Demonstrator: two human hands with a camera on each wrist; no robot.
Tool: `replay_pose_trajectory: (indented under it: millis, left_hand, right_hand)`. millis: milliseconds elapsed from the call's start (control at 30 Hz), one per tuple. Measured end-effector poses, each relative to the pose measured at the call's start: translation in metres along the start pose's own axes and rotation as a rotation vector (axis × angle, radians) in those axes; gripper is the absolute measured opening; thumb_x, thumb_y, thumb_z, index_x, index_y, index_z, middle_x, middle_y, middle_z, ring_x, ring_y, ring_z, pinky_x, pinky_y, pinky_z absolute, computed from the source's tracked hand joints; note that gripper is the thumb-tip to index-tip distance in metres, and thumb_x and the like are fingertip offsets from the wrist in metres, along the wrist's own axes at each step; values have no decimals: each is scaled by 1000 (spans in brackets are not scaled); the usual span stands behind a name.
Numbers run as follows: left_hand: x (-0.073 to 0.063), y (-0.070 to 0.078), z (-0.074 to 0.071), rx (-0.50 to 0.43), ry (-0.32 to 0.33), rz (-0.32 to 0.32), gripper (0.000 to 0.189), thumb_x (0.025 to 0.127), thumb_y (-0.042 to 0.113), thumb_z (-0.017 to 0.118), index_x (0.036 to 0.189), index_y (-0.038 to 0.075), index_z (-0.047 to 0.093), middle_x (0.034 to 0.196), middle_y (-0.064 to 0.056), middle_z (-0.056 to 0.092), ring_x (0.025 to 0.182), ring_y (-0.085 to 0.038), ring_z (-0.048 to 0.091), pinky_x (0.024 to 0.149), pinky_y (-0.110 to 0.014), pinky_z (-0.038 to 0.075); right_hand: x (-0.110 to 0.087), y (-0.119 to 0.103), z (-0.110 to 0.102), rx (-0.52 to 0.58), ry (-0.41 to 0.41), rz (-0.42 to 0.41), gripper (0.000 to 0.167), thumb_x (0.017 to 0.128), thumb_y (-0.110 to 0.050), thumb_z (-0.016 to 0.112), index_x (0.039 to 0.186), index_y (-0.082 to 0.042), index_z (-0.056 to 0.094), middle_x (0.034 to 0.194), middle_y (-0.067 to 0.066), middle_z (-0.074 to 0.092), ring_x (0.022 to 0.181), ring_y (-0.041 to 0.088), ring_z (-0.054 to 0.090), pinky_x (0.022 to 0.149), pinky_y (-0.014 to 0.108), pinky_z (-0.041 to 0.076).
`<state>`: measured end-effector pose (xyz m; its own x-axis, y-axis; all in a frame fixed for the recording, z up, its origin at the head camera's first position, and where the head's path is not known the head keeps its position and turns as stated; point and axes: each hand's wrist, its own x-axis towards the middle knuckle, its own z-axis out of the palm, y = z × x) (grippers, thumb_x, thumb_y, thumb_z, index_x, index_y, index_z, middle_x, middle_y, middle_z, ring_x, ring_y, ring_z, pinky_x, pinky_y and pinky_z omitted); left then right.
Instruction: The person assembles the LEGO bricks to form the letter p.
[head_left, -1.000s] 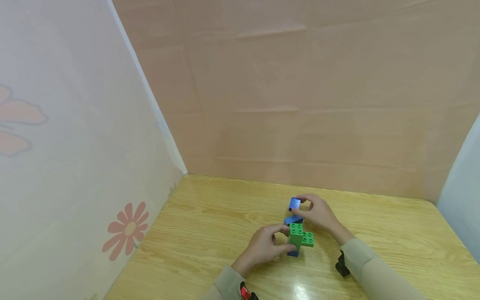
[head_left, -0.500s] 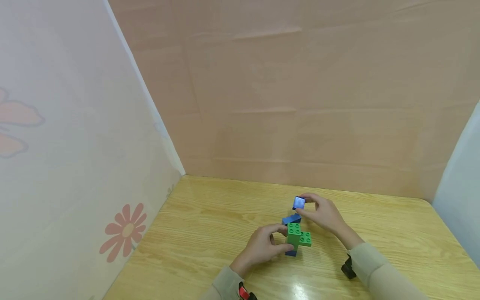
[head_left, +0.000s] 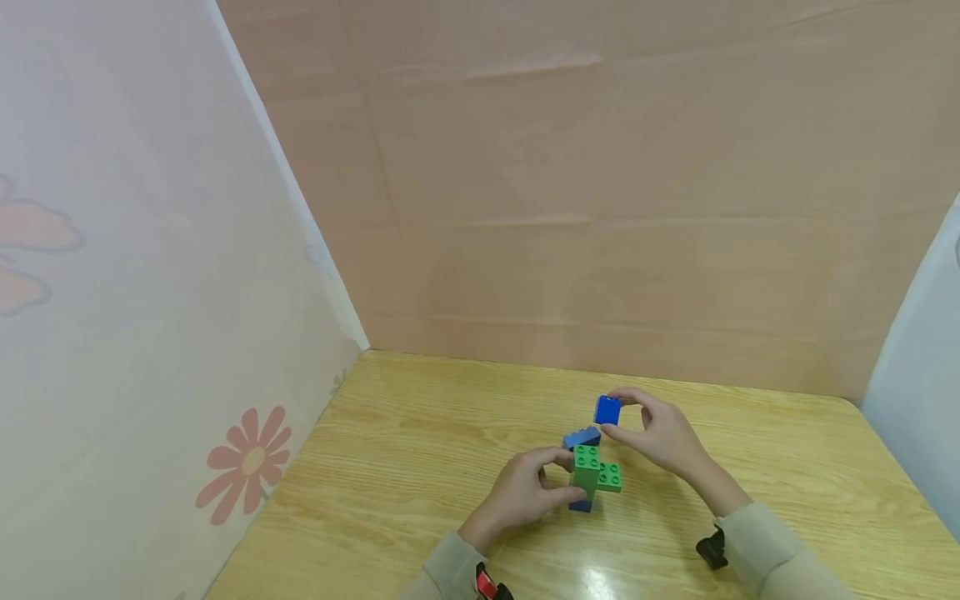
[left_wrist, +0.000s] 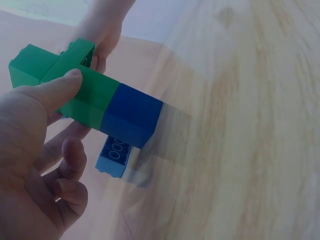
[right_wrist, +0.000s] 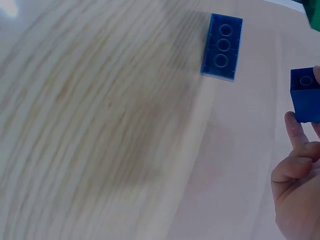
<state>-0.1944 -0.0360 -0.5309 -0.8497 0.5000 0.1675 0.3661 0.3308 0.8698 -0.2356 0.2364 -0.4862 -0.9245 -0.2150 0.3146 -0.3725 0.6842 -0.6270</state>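
My left hand (head_left: 525,492) grips an upright stack of toy building bricks (head_left: 586,471) between thumb and fingers. Green bricks make up most of the stack, a blue brick (left_wrist: 131,115) forms its bottom, and a green brick (head_left: 611,477) juts out to the right. Beyond the stack, my right hand (head_left: 663,435) pinches a small blue brick (head_left: 607,410), raised above the table. Its hollow underside partly shows in the right wrist view. A longer blue brick (right_wrist: 222,46) lies on its side just behind the stack, hollow underside showing.
The wooden table (head_left: 420,467) ends at a brown paper-like backdrop (head_left: 510,275). A pale wall with printed flowers (head_left: 252,461) rises at the left, and another pale wall (head_left: 922,358) stands at the right.
My right hand has moved to the right with the small blue brick, which has turned in the fingers. The left hand and the stack hold almost the same place.
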Motion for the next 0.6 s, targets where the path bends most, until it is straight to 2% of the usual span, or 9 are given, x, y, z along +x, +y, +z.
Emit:
replay_pose_trajectory:
  millis: [133,233,367,533,600]
  left_hand:
    - [-1,0,0,3,3,4,39,90,41,83,124,27,72,111,21,68,51,-2,48,45,-22,43]
    - [-1,0,-1,8,7,9,39,90,39,83,125,26,72,111,20,68,50,-2,47,46,-21,43]
    - [-1,0,-1,9,9,10,38,90,38,83,124,26,72,111,19,68,50,-2,47,45,-21,43]
    - [-1,0,0,7,4,7,38,90,39,83,124,27,72,111,20,68,50,-2,46,45,-21,42]
    - [-1,0,0,8,4,6,38,90,39,83,124,27,72,111,20,68,50,-2,46,45,-22,43]
  right_hand:
    - [-7,-6,-7,26,14,-31,50,87,-39,86,130,-22,67,118,3,70,49,11,35,42,28,31]
    - [-11,-9,-10,76,8,-39,48,87,-35,87,128,-22,66,91,2,67,47,10,34,41,28,32]
    - [-15,-12,-13,159,-12,-50,46,86,-27,88,126,-20,65,61,-3,48,46,8,32,41,28,32]
    - [-22,-13,-15,209,-26,-76,46,85,-19,89,124,-21,64,56,-10,34,44,8,31,41,28,33]
    - [-24,-15,-16,213,-31,-92,47,84,-17,89,123,-22,64,56,-11,33,45,8,31,42,28,33]
